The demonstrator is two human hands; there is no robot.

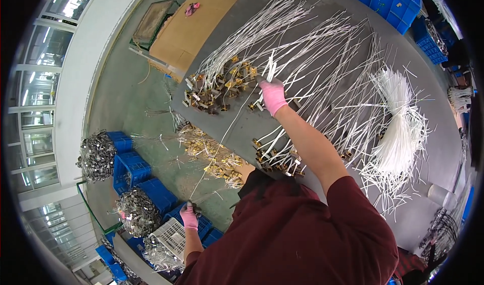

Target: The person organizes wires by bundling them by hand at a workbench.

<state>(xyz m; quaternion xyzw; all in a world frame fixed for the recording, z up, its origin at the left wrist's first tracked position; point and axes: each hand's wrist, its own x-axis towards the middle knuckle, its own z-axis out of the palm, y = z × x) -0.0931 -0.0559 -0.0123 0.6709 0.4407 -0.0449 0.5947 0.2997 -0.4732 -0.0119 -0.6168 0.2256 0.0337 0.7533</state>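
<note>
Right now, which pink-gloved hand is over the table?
The right hand: it is over the dark table, among white wires. The left hand is out past the table's edge.

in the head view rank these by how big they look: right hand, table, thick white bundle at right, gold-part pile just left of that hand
Largest to smallest:
1. table
2. white bundle
3. gold-part pile, loosely spread
4. right hand

Your gloved right grip (273, 94) touches white wires (271, 68) beside gold-coloured parts (232, 83) on the gray desk (227, 35), while your left grip (189, 217), out near the blue crates (157, 195), pinches one long pale wire (231, 127).
</note>
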